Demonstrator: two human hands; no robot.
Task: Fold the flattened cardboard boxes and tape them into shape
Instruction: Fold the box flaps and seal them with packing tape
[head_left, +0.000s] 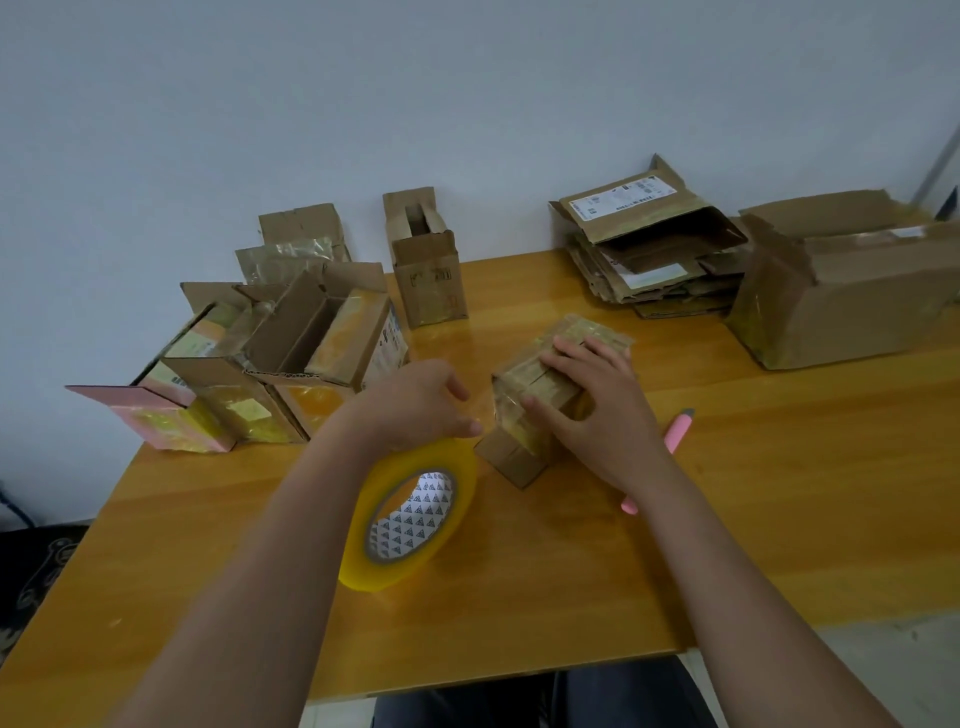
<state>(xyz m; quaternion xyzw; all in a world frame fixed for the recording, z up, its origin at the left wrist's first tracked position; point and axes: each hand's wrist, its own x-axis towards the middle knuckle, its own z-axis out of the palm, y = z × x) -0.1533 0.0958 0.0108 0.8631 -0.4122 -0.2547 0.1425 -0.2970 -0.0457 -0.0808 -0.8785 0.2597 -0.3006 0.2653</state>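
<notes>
Cardboard, light but stiff, the small box (550, 384) sits mid-frame on the desk (727, 519), right hand (597, 405) pressing flat on top, left hand (415, 405) seemingly pinching tape from the roll (410, 514).

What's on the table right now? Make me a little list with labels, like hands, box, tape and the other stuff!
left hand: holds the tape roll and pulls a clear strip toward the small box
right hand: fingers flat on top of the small box, pressing its flaps down
small box: folded, in the middle of the table
tape roll: yellow, tilted, under the left hand
pink cutter: lying beside the right wrist, partly hidden
finished boxes: grouped at the left, open on top
flat cardboard stack: far right, waiting
table: wooden
</notes>
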